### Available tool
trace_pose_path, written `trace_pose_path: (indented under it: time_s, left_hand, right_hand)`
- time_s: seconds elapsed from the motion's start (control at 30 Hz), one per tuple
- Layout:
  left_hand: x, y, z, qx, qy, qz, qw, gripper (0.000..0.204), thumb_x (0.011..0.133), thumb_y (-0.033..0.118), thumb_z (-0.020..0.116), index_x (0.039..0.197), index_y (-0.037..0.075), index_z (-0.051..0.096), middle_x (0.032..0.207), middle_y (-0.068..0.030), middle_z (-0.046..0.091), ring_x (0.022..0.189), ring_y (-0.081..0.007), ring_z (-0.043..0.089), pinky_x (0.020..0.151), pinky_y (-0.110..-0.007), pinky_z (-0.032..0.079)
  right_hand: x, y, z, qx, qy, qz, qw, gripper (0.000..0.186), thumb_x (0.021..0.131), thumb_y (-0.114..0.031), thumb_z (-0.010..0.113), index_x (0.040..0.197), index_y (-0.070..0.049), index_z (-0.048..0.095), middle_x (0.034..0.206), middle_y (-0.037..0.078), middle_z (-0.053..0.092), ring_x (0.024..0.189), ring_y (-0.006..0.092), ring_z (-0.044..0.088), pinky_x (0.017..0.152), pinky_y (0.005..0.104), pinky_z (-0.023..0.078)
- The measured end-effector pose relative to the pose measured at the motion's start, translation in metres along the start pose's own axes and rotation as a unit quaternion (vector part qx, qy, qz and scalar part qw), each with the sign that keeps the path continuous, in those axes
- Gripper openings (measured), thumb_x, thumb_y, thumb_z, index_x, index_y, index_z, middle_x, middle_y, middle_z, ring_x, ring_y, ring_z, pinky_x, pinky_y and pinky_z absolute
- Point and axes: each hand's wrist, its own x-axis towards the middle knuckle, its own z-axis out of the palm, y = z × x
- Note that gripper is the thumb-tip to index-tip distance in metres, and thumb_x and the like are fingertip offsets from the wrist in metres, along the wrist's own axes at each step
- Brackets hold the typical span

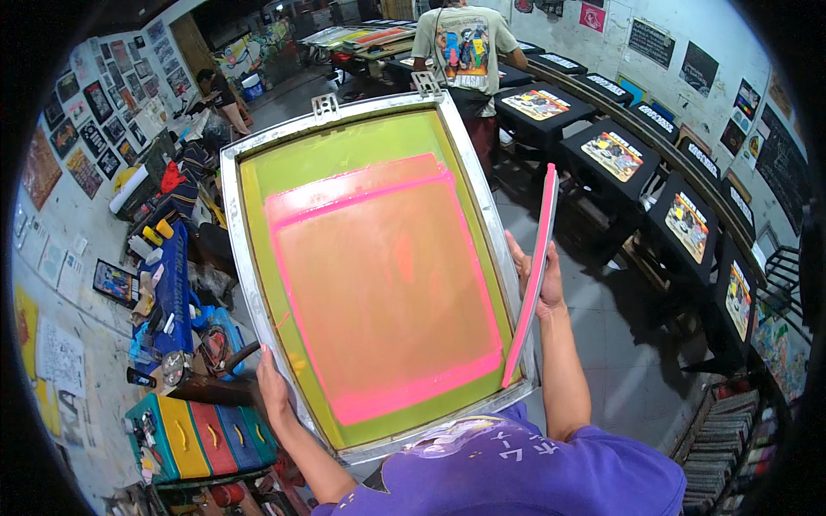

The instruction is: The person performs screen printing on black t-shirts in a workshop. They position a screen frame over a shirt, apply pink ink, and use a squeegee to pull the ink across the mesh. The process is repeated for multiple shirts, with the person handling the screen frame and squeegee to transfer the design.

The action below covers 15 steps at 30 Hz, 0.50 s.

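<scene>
A large silk-screen frame (379,105) is tilted up in front of me, with two metal hinge clamps on its far edge. Its yellow-green mesh (344,155) has a peach-toned middle area bordered by wet pink ink (379,404). My left hand (274,387) is closed on the frame's left side, low down; part of its fingers is hidden underneath. At the right side, my right hand (551,279) grips a long squeegee (535,267) with pink ink along its length. That hand is also against the frame's right edge.
Black shirts with colourful prints (613,155) lie on a curving row of printing boards to the right. A person (465,52) stands beyond the frame; another (225,99) is far left. Coloured drawers (181,434) and a cluttered blue-covered bench (172,284) stand left. Shelving (723,430) is lower right.
</scene>
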Motion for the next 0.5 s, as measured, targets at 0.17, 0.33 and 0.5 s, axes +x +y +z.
trace_pose_path:
  time_s: [0.17, 0.33, 0.5]
  left_hand:
    - [0.043, -0.003, 0.016, 0.063, 0.046, 0.016, 0.997, 0.06, 0.108, 0.04, 0.043, 0.131, -0.014, 0.055, 0.134, -0.0197, 0.06, 0.125, -0.0233, 0.053, 0.109, -0.033, 0.036]
    - [0.093, 0.018, 0.049, -0.008, 0.078, 0.003, 0.997, 0.06, 0.108, 0.041, 0.043, 0.132, -0.012, 0.055, 0.131, -0.0173, 0.061, 0.12, -0.0222, 0.056, 0.106, -0.034, 0.04]
    - [0.137, 0.044, 0.106, -0.041, 0.111, -0.009, 0.993, 0.06, 0.109, 0.042, 0.042, 0.135, -0.01, 0.054, 0.129, -0.0159, 0.063, 0.115, -0.0215, 0.06, 0.102, -0.033, 0.044]
  right_hand:
    - [0.106, 0.034, -0.039, 0.035, -0.008, 0.023, 0.999, 0.07, 0.096, -0.065, 0.048, 0.069, -0.002, 0.061, 0.162, 0.019, 0.028, 0.146, 0.0275, 0.035, 0.121, 0.0369, 0.026]
    - [0.232, 0.051, -0.059, 0.026, -0.092, 0.057, 0.994, 0.077, 0.095, -0.064, 0.051, 0.132, 0.004, 0.052, 0.159, 0.018, 0.035, 0.141, 0.0267, 0.042, 0.12, 0.0366, 0.03]
    - [0.351, 0.046, -0.043, 0.058, -0.115, 0.078, 0.989, 0.077, 0.097, -0.057, 0.055, 0.146, 0.001, 0.044, 0.155, 0.017, 0.042, 0.141, 0.0278, 0.042, 0.121, 0.0396, 0.029]
